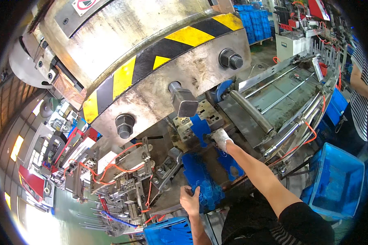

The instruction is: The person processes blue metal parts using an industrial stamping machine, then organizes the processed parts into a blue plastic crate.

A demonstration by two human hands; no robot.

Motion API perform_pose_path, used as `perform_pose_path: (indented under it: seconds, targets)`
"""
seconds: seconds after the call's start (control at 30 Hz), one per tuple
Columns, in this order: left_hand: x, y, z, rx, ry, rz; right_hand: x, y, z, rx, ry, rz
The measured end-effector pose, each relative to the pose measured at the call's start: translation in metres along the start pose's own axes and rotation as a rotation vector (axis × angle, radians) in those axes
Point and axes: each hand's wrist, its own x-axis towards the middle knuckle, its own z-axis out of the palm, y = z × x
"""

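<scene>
My right hand (pixel 221 140) wears a white glove and reaches into the press. Its fingertips are closed at the right edge of a cut-out blue sheet piece (pixel 200 128), which lies partly over the steel die block (pixel 215 116). My bare left hand (pixel 190 201) is at the near left side of a stack of blue sheet pieces (pixel 197 173). Its thumb lies against the stack, apart from the curled fingers, and no piece shows between them. Another blue cut piece (pixel 229 163) rests beneath my right forearm, partly covered by it.
Above the die hangs the heavy press ram (pixel 151 77), with large bolts and yellow-black stripes. A roller frame (pixel 274 98) stands to the right. Blue bins (pixel 339 179) sit right and below. Orange hoses (pixel 110 165) cross the left fixture. Another person (pixel 360 90) stands far right.
</scene>
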Motion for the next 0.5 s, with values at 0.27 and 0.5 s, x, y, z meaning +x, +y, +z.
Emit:
perform_pose_path:
  seconds: [0.27,0.5]
  targets:
    - [0.0022,0.001,-0.002,0.006,-0.049,-0.055,0.0044,0.004,0.0046,0.97,0.025,0.579]
    - [0.0037,0.0006,-0.0068,0.078,-0.069,-0.054,0.0038,-0.0009,0.004,1.023,0.045,0.666]
